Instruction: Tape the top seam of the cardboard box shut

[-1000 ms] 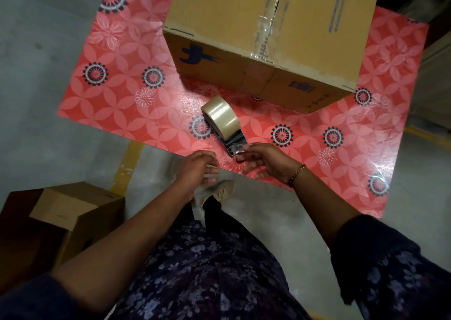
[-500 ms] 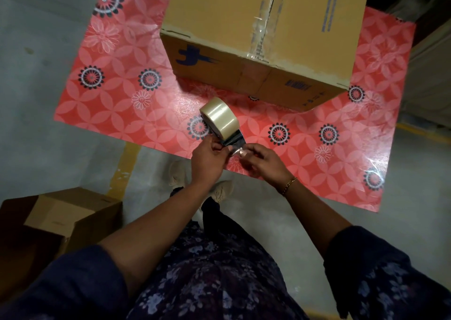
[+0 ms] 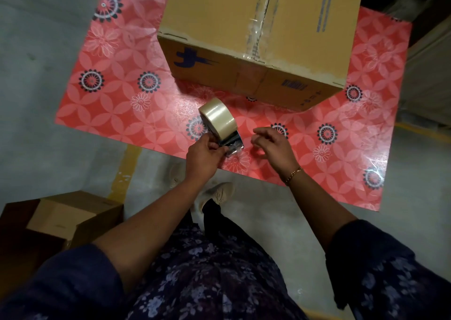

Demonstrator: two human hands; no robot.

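One blue logo print [image 3: 191, 58] on cardboard box [image 3: 219, 14], wording illegible.

- Floor [image 3: 36, 136] is plain grey concrete, kinda scuffed, with a worn yellow painted line [image 3: 125, 170] running across it.
- Table [image 3: 117, 109] has a glossy red cover with a white petal pattern and dark flower rings.
- Small brown carton [image 3: 66, 219] sits on the floor, lower left.
- Lighting's dim, some glare on the cover.

Box [image 3: 256, 39] sits on the mat [image 3: 117, 105] ahead of me; tape roll [image 3: 217, 118] lies before it, between my left hand [image 3: 203, 157] and right hand [image 3: 275, 146].
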